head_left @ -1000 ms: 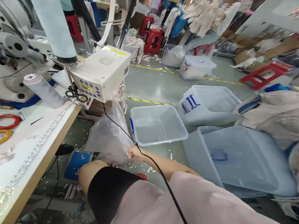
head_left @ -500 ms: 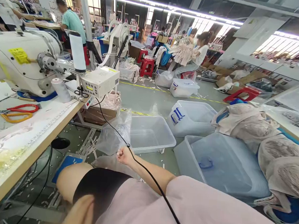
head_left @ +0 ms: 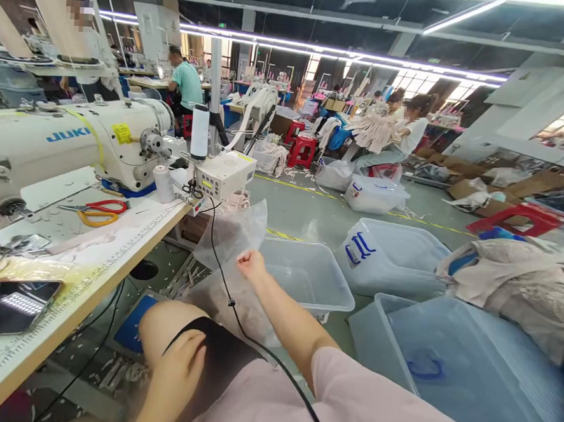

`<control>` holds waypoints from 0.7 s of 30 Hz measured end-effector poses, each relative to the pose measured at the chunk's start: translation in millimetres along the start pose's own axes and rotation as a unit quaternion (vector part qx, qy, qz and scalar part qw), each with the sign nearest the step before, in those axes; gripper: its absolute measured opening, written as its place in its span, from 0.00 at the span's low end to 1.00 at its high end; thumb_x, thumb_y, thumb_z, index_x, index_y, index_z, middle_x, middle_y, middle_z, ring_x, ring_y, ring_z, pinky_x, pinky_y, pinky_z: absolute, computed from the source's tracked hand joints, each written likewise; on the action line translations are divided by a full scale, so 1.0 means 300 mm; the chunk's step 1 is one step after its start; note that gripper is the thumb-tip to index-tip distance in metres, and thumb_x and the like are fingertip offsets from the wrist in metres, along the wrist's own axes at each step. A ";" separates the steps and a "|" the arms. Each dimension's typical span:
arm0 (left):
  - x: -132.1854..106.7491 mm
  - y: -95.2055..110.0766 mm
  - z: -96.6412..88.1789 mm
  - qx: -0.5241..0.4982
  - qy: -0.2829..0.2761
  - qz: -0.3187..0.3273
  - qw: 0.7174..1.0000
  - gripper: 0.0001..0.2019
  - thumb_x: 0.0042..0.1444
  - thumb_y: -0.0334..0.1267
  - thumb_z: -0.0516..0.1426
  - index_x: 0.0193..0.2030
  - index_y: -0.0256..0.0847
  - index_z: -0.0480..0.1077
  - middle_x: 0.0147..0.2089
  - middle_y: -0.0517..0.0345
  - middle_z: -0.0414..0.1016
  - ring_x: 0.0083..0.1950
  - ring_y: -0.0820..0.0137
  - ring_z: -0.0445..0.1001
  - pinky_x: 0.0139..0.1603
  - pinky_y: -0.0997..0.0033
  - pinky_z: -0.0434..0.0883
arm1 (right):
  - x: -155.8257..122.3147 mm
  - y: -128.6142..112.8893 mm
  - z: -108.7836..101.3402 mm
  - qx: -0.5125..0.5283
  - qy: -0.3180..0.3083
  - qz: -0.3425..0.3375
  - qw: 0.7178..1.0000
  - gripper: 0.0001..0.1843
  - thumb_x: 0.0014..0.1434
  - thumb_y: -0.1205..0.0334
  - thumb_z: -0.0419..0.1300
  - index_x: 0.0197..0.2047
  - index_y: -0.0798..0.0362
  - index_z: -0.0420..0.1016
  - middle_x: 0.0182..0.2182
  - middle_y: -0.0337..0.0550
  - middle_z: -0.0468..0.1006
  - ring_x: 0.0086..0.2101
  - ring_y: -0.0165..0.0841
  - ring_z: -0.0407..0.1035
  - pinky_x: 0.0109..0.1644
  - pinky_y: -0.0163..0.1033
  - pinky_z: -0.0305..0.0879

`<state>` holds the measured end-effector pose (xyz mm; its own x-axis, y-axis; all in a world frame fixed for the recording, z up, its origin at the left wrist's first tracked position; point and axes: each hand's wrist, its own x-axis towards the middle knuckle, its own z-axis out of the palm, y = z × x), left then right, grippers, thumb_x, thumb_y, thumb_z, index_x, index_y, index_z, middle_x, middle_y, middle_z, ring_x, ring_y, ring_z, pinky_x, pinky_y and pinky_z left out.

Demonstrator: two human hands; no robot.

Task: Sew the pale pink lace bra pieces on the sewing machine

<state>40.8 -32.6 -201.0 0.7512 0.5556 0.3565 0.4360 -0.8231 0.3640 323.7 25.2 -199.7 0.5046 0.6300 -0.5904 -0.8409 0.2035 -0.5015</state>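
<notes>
My right hand (head_left: pixel 250 265) is closed on the edge of a clear plastic bag (head_left: pixel 237 230), held up beside my knee. The bag's lower part sags to the floor with something pale inside, blurred by the plastic. My left hand (head_left: pixel 184 355) lies over my thigh on the black shorts, its fingers loosely bent and nothing seen in them. A black cable (head_left: pixel 250 343) runs down across the front of me. Just behind the bag stands a clear plastic bin (head_left: pixel 338 297).
To the left, a sewing machine (head_left: pixel 76 131) stands on a table (head_left: pixel 131 246) with red-and-orange-handled scissors (head_left: pixel 103 213) and a phone (head_left: pixel 11 307). Lidded bins (head_left: pixel 389 256) and a pile of beige garments (head_left: pixel 507 282) are at the right. Co-workers sit farther back.
My view has swung left and up, bringing in more of the machine and the phone. The bag is raised higher by my right hand. My left hand has moved up onto my thigh.
</notes>
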 end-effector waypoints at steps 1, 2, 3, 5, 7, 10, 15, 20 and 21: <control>0.000 -0.018 -0.016 0.005 0.011 -0.009 1.000 0.15 0.61 0.41 0.49 0.42 0.40 0.74 0.43 0.51 0.78 0.43 0.66 0.78 0.43 0.69 0.77 | -0.009 -0.040 0.015 0.012 -0.001 -0.004 1.000 0.13 0.67 0.57 0.53 0.36 0.59 0.67 0.25 0.34 0.65 0.20 0.21 0.57 0.22 0.27 0.59; -0.001 -0.037 -0.031 0.010 0.025 -0.019 0.999 0.15 0.61 0.42 0.48 0.42 0.40 0.74 0.43 0.51 0.78 0.42 0.66 0.78 0.42 0.69 0.77 | -0.023 -0.081 0.020 0.022 -0.002 -0.006 1.000 0.14 0.67 0.57 0.53 0.34 0.59 0.66 0.23 0.32 0.62 0.19 0.21 0.55 0.21 0.27 0.57; -0.004 -0.056 -0.045 0.013 0.038 -0.030 0.999 0.15 0.61 0.43 0.48 0.41 0.40 0.74 0.42 0.51 0.78 0.41 0.66 0.78 0.42 0.70 0.77 | -0.042 -0.120 0.018 0.030 -0.007 -0.009 0.999 0.14 0.67 0.59 0.53 0.31 0.58 0.65 0.21 0.31 0.60 0.18 0.20 0.53 0.21 0.27 0.56; -0.009 -0.092 -0.063 0.012 0.053 -0.048 0.997 0.16 0.61 0.44 0.48 0.40 0.40 0.75 0.40 0.52 0.79 0.39 0.66 0.79 0.39 0.71 0.77 | -0.094 -0.190 0.003 0.043 -0.026 -0.022 0.999 0.16 0.66 0.63 0.53 0.26 0.57 0.60 0.18 0.29 0.54 0.17 0.21 0.51 0.21 0.27 0.56; -0.007 -0.119 -0.068 0.001 0.054 -0.060 0.997 0.16 0.60 0.44 0.48 0.39 0.41 0.75 0.39 0.52 0.79 0.38 0.67 0.79 0.37 0.71 0.77 | -0.155 -0.247 -0.011 0.053 -0.051 -0.046 0.996 0.16 0.61 0.70 0.51 0.23 0.55 0.54 0.16 0.28 0.50 0.16 0.21 0.50 0.22 0.27 0.58; 0.014 -0.131 -0.061 -0.021 0.048 -0.067 0.996 0.16 0.60 0.45 0.49 0.40 0.40 0.75 0.40 0.52 0.78 0.39 0.67 0.79 0.39 0.71 0.77 | -0.248 -0.315 -0.009 0.067 -0.084 -0.101 0.989 0.12 0.50 0.77 0.48 0.22 0.54 0.51 0.15 0.28 0.49 0.16 0.21 0.50 0.24 0.27 0.60; 0.063 -0.096 -0.084 -0.049 0.070 -0.051 0.995 0.15 0.60 0.45 0.50 0.41 0.41 0.75 0.42 0.53 0.78 0.41 0.68 0.78 0.40 0.74 0.76 | -0.369 -0.426 0.028 0.082 -0.115 -0.215 0.966 0.10 0.41 0.78 0.49 0.22 0.54 0.52 0.16 0.28 0.50 0.15 0.20 0.50 0.21 0.25 0.59; 0.091 -0.076 -0.149 -0.058 0.101 -0.034 0.993 0.14 0.60 0.45 0.51 0.43 0.43 0.74 0.43 0.54 0.78 0.42 0.70 0.78 0.40 0.79 0.75 | -0.453 -0.536 0.066 0.086 -0.134 -0.329 0.931 0.11 0.37 0.76 0.49 0.20 0.55 0.49 0.16 0.28 0.50 0.14 0.19 0.49 0.18 0.24 0.56; 0.094 -0.077 -0.158 -0.057 0.102 -0.031 0.993 0.14 0.60 0.46 0.51 0.43 0.43 0.74 0.43 0.55 0.78 0.42 0.70 0.78 0.40 0.79 0.75 | -0.474 -0.561 0.073 0.082 -0.147 -0.351 0.921 0.11 0.36 0.76 0.49 0.19 0.54 0.47 0.15 0.28 0.48 0.13 0.19 0.48 0.17 0.24 0.55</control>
<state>28.4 7.6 -158.7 0.6031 0.6269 0.4933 0.4114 -0.7742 0.4810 389.0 -82.2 -17.4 0.8801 0.4719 0.0517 -0.3589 0.7328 -0.5781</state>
